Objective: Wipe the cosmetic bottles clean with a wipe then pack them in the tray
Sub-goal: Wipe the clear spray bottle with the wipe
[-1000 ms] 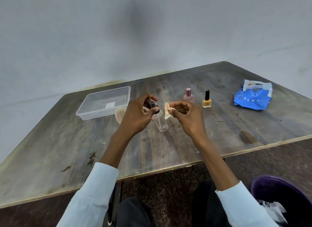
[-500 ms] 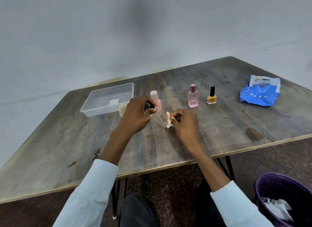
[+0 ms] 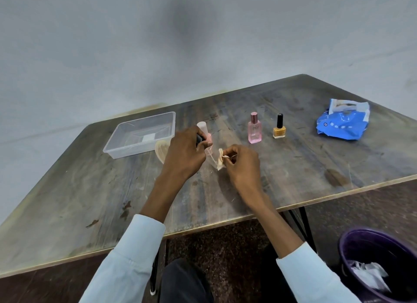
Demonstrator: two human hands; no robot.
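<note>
Head view: the left hand grips a clear bottle by its dark cap, as before. The right hand pinches a crumpled wipe, now pressed against the bottle's side, at 6 o'clock from the pink bottle. The tray remains at 10 o'clock.
</note>
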